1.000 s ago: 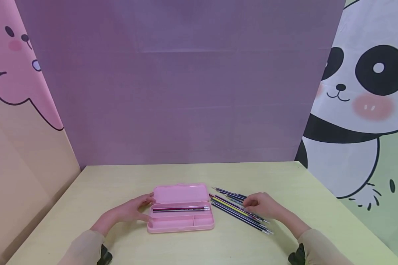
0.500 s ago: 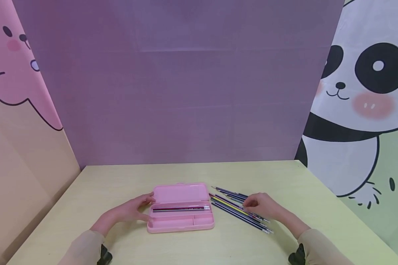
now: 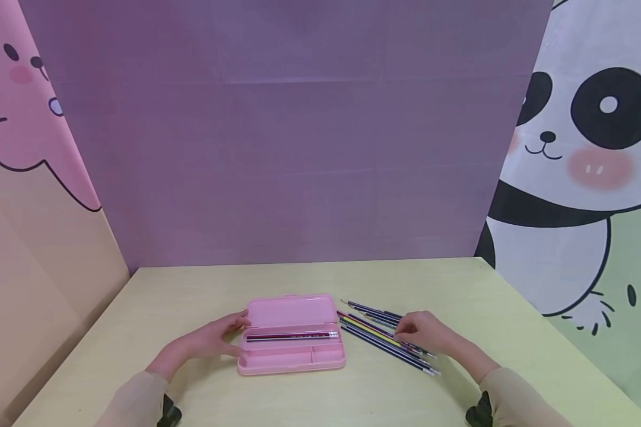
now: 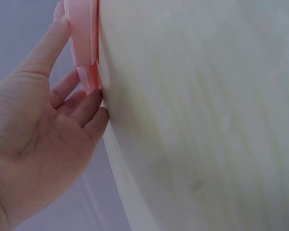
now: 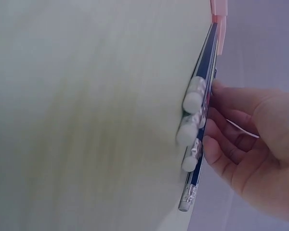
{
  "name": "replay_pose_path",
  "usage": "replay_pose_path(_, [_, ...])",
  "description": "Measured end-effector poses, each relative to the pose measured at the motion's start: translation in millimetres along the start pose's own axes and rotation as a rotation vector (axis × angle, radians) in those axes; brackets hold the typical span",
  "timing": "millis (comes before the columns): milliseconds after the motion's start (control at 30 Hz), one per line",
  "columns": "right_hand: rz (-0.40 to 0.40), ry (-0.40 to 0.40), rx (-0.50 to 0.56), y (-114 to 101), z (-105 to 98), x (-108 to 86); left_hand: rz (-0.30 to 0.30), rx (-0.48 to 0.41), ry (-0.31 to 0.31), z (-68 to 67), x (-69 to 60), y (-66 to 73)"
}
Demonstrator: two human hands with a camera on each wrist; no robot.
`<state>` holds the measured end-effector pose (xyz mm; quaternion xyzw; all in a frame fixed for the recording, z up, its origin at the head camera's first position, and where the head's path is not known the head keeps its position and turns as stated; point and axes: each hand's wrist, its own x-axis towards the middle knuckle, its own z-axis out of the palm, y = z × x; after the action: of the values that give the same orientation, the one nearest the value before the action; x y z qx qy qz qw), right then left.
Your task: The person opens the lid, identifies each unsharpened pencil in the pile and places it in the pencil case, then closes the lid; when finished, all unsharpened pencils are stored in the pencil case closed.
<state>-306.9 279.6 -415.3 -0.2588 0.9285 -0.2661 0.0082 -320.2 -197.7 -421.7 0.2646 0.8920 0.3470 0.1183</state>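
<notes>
A pink pencil case (image 3: 278, 357) lies on the table with its lid (image 3: 291, 312) folded back. Inside the rear compartment rest a few pencils (image 3: 292, 337). My left hand (image 3: 213, 338) is at the case's left edge, the thumb touching the tray's side and the fingers at the lid, loosely bent. To the right of the case, several dark striped pencils and a yellow one (image 3: 371, 333) lie slantwise in a loose bundle. Over them, my right hand (image 3: 427, 332) pinches a pencil between thumb and fingers; its fingertips are partly hidden. White erasers (image 5: 192, 102) cap the pencils' near ends.
The pale wooden table (image 3: 299, 403) extends around the case and pencils. Behind it hangs a purple backdrop (image 3: 299, 148). On the right wall is a panda print (image 3: 587, 172), and on the left a pink cartoon print (image 3: 37, 118).
My right hand has shifted slightly to the right, and a pencil under it has slid a little the same way. The left hand and the case have not visibly moved.
</notes>
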Motion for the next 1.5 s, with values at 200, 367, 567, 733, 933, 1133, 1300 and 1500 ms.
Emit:
replay_pose_path(200, [-0.043, 0.015, -0.008, 2.9, -2.3, -2.2, 0.007, -0.012, -0.003, -1.1, 0.3, 1.1])
replay_pose_path(367, [0.032, -0.007, -0.032, -0.8, -3.1, -1.9, 0.010, -0.018, -0.007, -1.8, 0.1, 1.7])
replay_pose_path(567, [0.037, -0.010, -0.077, -1.4, -3.5, -1.2, 0.016, -0.023, -0.010, -2.3, 0.7, 0.9])
replay_pose_path(733, [0.031, 0.010, -0.067, 3.1, -4.2, -0.6, 0.014, -0.024, -0.011, -2.8, 0.7, 1.3])
replay_pose_path(933, [0.011, 0.041, -0.006, 0.6, -8.3, -3.3, 0.008, -0.031, -0.010, -3.2, -0.1, 2.6])
replay_pose_path(1133, [-0.015, 0.073, 0.049, -0.9, -8.3, -4.6, 0.000, -0.034, -0.009, -2.1, -0.8, 3.1])
replay_pose_path(1300, [-0.027, 0.128, 0.034, -1.8, -6.8, -3.2, -0.001, -0.023, -0.004, -1.7, -1.7, 5.0])
replay_pose_path(1500, [-0.056, 0.152, 0.016, -6.1, -9.9, -3.1, -0.007, -0.021, -0.002, -2.4, -1.9, 7.1])
